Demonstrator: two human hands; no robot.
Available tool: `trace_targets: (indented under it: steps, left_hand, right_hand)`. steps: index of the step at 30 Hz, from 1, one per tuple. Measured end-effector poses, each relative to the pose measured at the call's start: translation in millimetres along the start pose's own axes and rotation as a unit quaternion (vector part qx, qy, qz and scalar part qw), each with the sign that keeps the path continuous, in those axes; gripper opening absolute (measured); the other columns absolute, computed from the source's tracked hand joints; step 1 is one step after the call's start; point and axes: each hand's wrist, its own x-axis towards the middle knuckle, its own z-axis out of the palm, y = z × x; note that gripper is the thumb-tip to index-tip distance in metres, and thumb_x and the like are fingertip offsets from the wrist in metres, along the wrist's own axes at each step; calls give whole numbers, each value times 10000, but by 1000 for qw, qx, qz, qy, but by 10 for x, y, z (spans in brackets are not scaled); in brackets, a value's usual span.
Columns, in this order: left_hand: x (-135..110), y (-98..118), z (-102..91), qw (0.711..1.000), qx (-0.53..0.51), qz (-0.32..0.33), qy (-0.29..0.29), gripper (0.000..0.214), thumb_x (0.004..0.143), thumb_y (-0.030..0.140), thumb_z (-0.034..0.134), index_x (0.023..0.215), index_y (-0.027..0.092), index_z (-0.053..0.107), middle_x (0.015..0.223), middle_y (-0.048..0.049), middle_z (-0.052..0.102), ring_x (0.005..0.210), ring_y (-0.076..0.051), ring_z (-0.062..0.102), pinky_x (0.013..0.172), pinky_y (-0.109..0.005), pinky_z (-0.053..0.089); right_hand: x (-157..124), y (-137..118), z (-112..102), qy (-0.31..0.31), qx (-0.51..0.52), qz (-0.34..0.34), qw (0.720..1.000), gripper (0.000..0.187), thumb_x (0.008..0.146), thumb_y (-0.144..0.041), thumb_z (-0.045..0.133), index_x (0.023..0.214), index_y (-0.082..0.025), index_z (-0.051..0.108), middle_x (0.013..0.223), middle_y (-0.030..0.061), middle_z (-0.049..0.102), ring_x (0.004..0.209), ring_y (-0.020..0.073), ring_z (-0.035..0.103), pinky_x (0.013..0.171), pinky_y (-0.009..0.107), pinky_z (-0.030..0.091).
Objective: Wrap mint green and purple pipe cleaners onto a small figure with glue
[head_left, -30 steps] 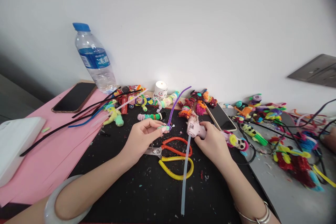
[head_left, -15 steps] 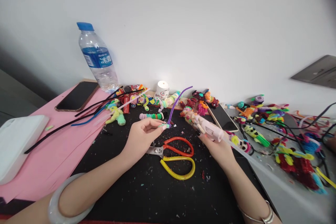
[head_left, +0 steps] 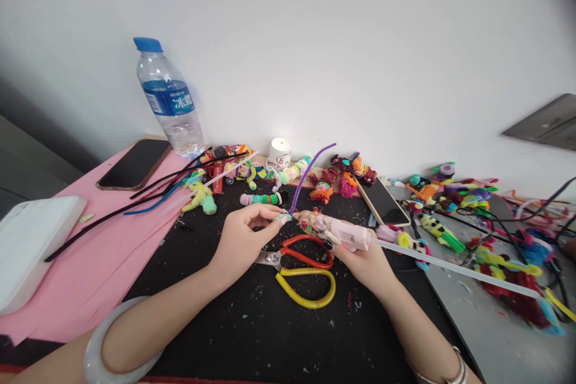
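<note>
Between thumb and fingertips, my left hand (head_left: 247, 237) pinches a small green piece from which a purple pipe cleaner (head_left: 302, 183) rises, curving to the right. My right hand (head_left: 366, 264) is wrapped round a pale pink hot glue gun (head_left: 351, 234), its front end crusted with colourful residue. The glue gun's tip is close beside the green piece; whether they touch I cannot tell. A long translucent glue stick (head_left: 454, 267) sticks out of the gun's back. Below both hands lie scissors (head_left: 308, 288) with one red and one yellow handle, on a black mat (head_left: 252, 336) strewn with scraps.
Several pipe cleaner figures (head_left: 324, 183) line the back of the mat, with more on the right. A water bottle (head_left: 168, 102) stands by the wall. Phones lie at left (head_left: 134, 163) and right (head_left: 382, 201). A white box (head_left: 36, 246) rests on pink paper (head_left: 112, 264). Black cables run at right.
My right hand has brought the glue gun left and levelled it, its tip now near the green piece. My left hand has stayed almost still.
</note>
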Motion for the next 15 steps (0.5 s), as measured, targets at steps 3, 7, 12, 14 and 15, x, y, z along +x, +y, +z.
trace_targets:
  steps: [3,7,12,14,15]
  left_hand:
    - [-4,-2,-5,1000,9,4,1,93,706,247,668,710,155,661,885,-68,707,811,-190,660,740,-294,536]
    - [-10,-1,-12,1000,14,5,-1,103,708,260,671,710,157,665,897,-71,709,821,-196,660,742,-296,533]
    - [-10,10,-13,1000,16,4,7,109,696,267,680,690,159,668,890,-77,715,833,-211,660,743,-309,531]
    - [-6,12,-12,1000,15,-1,11,110,696,266,679,687,158,667,893,-78,715,838,-211,659,745,-308,530]
    - [-3,11,-12,1000,14,-5,12,112,699,268,678,689,157,666,894,-77,714,839,-209,659,746,-305,529]
  right_hand:
    - [6,12,3,1,-7,-5,1000,304,778,-173,566,1072,-162,646,1019,74,700,941,259,641,779,333,525]
    - [8,-6,6,4,-9,2,1000,293,772,-176,565,1052,-173,654,984,60,707,926,260,643,773,345,526]
    - [-4,-27,8,13,-14,26,999,273,762,-211,582,1021,-191,667,866,48,718,852,257,651,695,334,540]
    - [-8,-28,7,10,-12,27,1000,267,770,-216,575,1019,-189,667,854,50,718,826,249,654,681,326,540]
    - [-9,-28,6,5,-10,26,1000,266,779,-219,567,1024,-187,665,865,53,717,825,246,654,684,325,539]
